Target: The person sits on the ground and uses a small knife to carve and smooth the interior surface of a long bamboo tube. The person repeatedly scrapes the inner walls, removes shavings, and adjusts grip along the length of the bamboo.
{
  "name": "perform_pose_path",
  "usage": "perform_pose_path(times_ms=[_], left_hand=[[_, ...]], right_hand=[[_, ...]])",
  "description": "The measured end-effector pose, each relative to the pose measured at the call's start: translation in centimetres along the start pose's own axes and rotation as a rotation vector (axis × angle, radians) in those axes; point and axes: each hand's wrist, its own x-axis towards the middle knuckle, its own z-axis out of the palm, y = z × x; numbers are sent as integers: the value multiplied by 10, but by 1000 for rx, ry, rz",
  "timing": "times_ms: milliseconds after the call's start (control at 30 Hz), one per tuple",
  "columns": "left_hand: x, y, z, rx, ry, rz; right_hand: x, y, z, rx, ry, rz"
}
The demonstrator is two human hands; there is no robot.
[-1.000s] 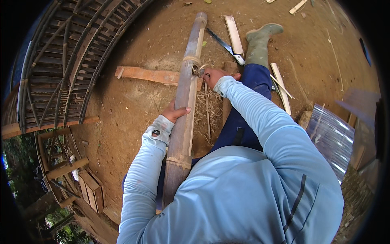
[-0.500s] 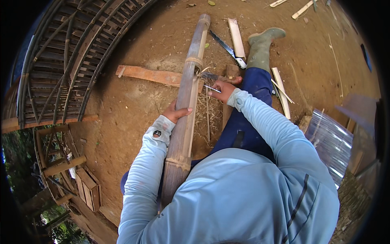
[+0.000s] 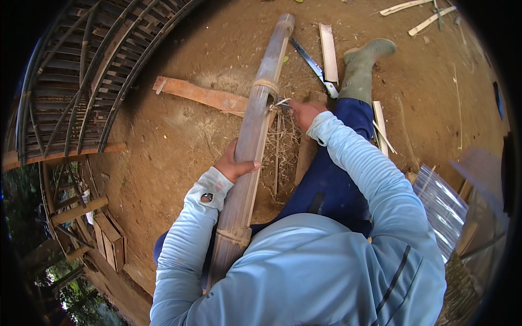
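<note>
Bamboo pole [image 3: 255,130]: A long greenish-brown culm is laid lengthwise over the bare earth floor [image 3: 179,136], its near end tucked against the person's body, its far end pointing away. A pale node ring is seen near the upper third.

Left hand [image 3: 235,163]: The grip is closed around the pole's left flank at mid-length; the pole is steadied by it. This hold is unchanged from one second ago.

Right hand [image 3: 304,111]: The grip is closed on a small blade tool [image 3: 283,101], only partly visible, whose tip is set against the pole just below the node ring. Over the last second the hand is seen drawn back slightly along the pole and returned to the node; a repeated shaving stroke at that spot is inferred, with the work judged to be in mid-course.

Shavings [image 3: 283,152]: A loose heap of thin pale fibres is spread on the floor beside the pole, under the right forearm.

Surroundings: A handsaw [image 3: 312,65] and a split slat [image 3: 328,46] are laid beyond the hand, near a green rubber boot [image 3: 361,68]. A reddish plank [image 3: 201,96] is lodged beneath the pole. A curved lattice frame [image 3: 81,81] is placed at the left.
</note>
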Motion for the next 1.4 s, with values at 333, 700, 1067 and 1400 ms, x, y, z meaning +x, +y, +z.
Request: perform_pose_path(times_ms=[333, 700, 1067, 1400], left_hand=[[1, 0, 0, -12, 25, -26], [2, -7, -2, -33, 2, 19], [0, -8, -6, -31, -41, -3], [9, -15, -7, -95, -14, -27]], right_hand=[[22, 5, -2, -213, -79, -101], [35, 13, 1, -277, -146, -135], [43, 15, 5, -186, -144, -165], [2, 3, -8, -240, -76, -263]])
